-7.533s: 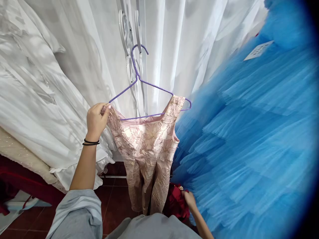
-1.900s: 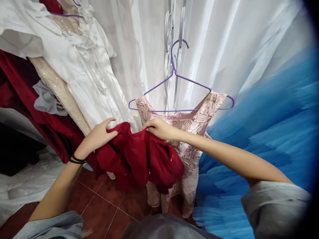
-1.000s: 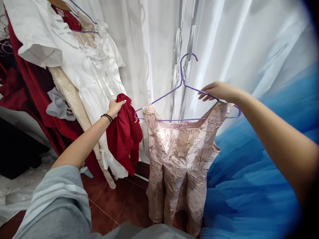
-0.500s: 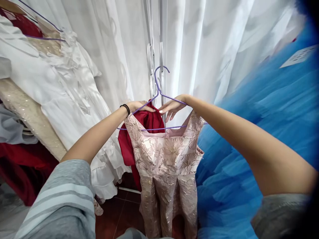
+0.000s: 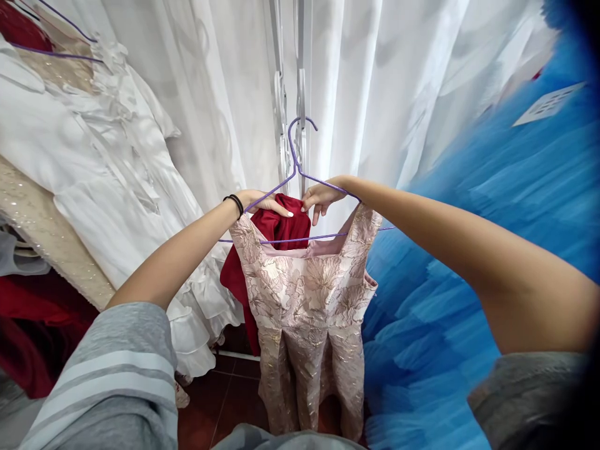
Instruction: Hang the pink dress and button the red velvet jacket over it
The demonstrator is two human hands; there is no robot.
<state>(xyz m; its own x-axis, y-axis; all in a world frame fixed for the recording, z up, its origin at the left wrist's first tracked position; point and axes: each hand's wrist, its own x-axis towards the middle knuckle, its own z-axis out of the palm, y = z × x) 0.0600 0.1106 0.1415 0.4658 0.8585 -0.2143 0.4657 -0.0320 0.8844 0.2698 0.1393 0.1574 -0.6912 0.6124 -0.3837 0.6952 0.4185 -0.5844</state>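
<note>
A pink dress [image 5: 319, 281] with a metallic floral pattern hangs in front of me from a purple hanger [image 5: 296, 164]. Behind the hanger, both arms reach past its sloping bars to a dark red cloth [image 5: 284, 228], which is bunched at the top and droops down behind the dress's left side. My left hand [image 5: 262, 201], with a black band at the wrist, pinches the cloth between thumb and fingers. At the cloth's upper right edge, my right hand [image 5: 323, 199] grips it with thumb and forefinger, the other fingers curled loosely.
White ruffled dresses [image 5: 117, 162] and a beige sequined garment [image 5: 51, 231] hang at left. A large blue tulle dress [image 5: 435, 281] fills the right side. White curtains [image 5: 375, 81] and metal rails [image 5: 300, 56] stand behind, above a dark red tiled floor [image 5: 239, 400].
The red cloth is now spread higher and flatter between my hands. My left thumb has come over its front, and the right fingers have closed more on its edge. The view has shifted slightly.
</note>
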